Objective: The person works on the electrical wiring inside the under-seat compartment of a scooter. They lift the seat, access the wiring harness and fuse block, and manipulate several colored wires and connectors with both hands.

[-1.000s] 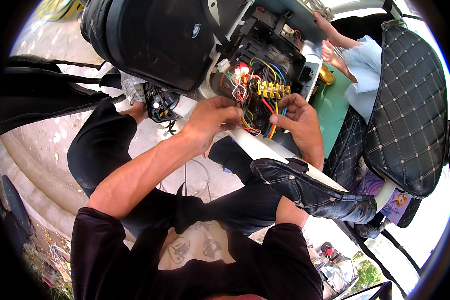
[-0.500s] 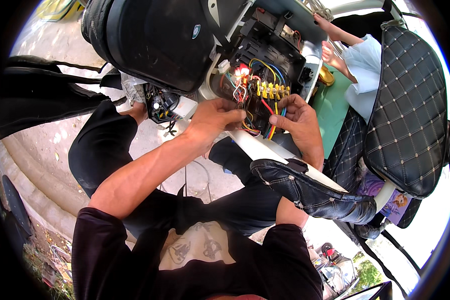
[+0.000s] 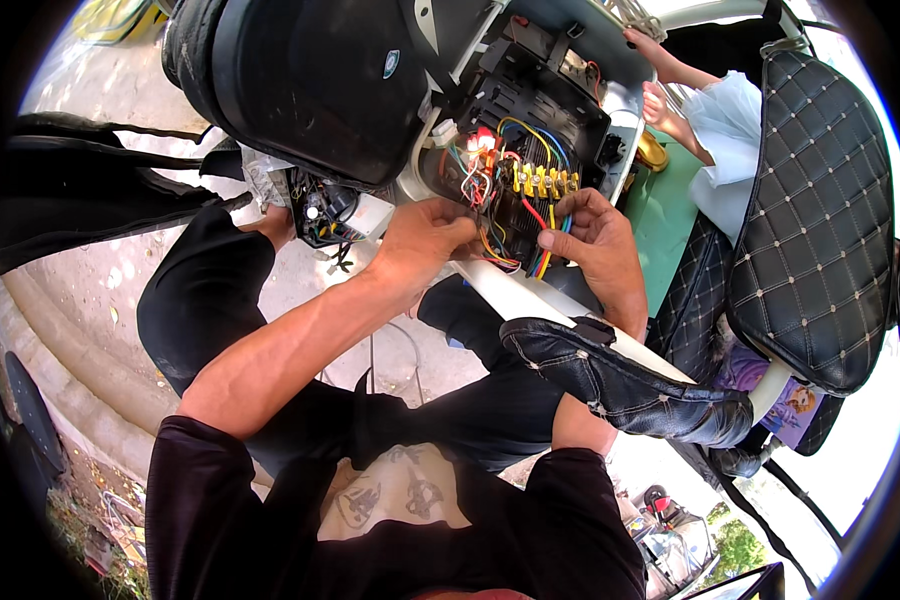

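Note:
An uncovered compartment holds a finned black unit with yellow terminals along it, and coloured wires run from them. My right hand is closed at the right of these wires, thumb and fingers on the bundle of red, yellow and blue wires. To the left, my left hand has its thumb and fingers drawn together at the tangle of thin wires; whatever its fingertips hold is hidden. A red connector sits at the top of that tangle.
A raised black seat stands at the upper left. A small wired unit hangs beside my left wrist. The white frame tube crosses below my hands. A quilted black backrest and another person's bare feet are at the right.
My left hand's thumb and fingertips have drawn back slightly to the left, and more of the thin wires shows. My right hand stays in place.

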`<state>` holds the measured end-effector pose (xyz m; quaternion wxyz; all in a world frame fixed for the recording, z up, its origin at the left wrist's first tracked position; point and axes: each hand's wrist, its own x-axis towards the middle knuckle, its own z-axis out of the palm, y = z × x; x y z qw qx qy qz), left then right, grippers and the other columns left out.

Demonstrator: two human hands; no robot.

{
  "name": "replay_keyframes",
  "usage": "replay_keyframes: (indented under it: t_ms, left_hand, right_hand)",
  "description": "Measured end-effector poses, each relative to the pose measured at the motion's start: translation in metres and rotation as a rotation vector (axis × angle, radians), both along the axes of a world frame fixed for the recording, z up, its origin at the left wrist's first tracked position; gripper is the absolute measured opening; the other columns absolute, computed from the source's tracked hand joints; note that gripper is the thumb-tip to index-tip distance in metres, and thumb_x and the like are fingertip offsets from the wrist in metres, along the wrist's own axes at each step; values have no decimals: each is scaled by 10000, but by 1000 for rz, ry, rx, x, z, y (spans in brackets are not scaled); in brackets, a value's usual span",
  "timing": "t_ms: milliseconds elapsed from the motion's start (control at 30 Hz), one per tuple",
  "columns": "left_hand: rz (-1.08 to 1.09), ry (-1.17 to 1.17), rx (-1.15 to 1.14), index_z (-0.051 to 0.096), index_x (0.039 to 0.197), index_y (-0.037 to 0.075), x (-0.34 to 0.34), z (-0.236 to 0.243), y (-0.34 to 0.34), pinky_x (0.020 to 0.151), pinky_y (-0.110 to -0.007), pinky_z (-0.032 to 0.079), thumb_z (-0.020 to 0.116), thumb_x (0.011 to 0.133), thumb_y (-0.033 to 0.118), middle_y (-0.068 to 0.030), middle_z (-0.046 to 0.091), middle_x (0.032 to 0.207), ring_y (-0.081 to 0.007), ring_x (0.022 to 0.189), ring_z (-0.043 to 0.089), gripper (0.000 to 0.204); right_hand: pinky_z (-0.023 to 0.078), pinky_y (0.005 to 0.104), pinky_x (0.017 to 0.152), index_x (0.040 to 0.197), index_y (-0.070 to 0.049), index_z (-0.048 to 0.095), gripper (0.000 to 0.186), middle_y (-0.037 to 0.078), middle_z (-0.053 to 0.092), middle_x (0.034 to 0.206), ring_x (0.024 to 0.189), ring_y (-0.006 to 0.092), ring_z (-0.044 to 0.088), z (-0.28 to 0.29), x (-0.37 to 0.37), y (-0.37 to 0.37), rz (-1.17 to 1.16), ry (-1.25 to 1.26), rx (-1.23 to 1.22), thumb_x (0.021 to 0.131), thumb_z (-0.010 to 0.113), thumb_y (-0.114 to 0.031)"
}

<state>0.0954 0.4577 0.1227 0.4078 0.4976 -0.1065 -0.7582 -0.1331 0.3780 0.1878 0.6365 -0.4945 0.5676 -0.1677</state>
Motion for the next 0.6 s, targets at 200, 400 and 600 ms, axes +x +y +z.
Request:
replay_keyframes:
  t_ms: [200,400,600]
  left_hand:
    - [47,70,-2,659,1116,-38,2,-5,2,858,-331,592,674,960,75,-94,714,995,-164,888,687,193]
    - [17,-26,-24,650,1127,-34,-5,-1,-2,790,-312,594,795,919,110,-82,719,955,-162,817,690,292]
    - [28,1,-2,658,1102,-41,-4,-5,0,766,-300,589,769,933,91,-68,710,925,-151,791,683,241]
  right_hand:
    - [520,227,663,1106,-18,589,408,29,673,930,770,73,645,-2,-2,0,10,8,-9,817,877,-33]
    - [529,231,690,1091,-13,591,396,37,688,928,803,75,663,-2,-1,0,12,-1,-18,816,874,-43]
    - [523,231,698,1080,-8,597,387,33,686,915,809,70,662,-2,-3,0,23,12,-31,813,873,-45]
